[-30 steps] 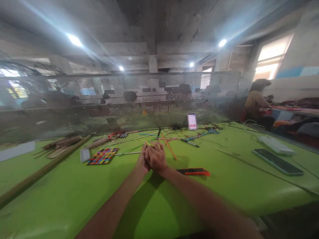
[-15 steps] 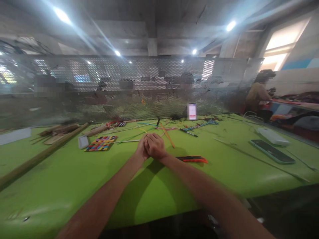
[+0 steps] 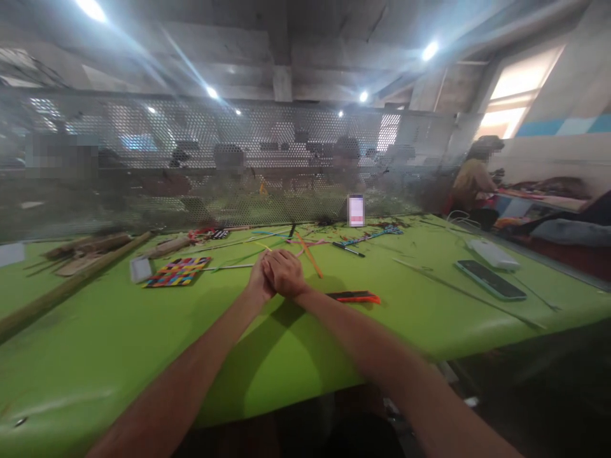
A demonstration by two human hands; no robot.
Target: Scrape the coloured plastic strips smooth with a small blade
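My left hand [image 3: 259, 278] and my right hand [image 3: 287, 273] are clasped together above the green table. The right hand's fingers fold over the left; both hands are closed and no object shows between them, though the palms are hidden. Just right of my right wrist lies a cutter knife [image 3: 356, 297] with an orange and black handle. An orange strip [image 3: 310, 256] and other coloured strips lie beyond my hands. To the left rests a woven multicoloured mat [image 3: 177, 272], with a thin pale stick [image 3: 226, 267] reaching from it towards my left hand.
A long bamboo pole [image 3: 81, 280] crosses the left side. At right lie a phone [image 3: 491, 280], a white box [image 3: 494, 254] and a thin stick [image 3: 468, 292]. A pen [image 3: 348, 249] lies farther back. A perforated metal screen [image 3: 286, 172] lines the far edge; a person [image 3: 472, 175] sits at right.
The view has turned slightly right, so the table's things appear shifted left. My hands stay clasped in the same way, and nothing on the table has been moved.
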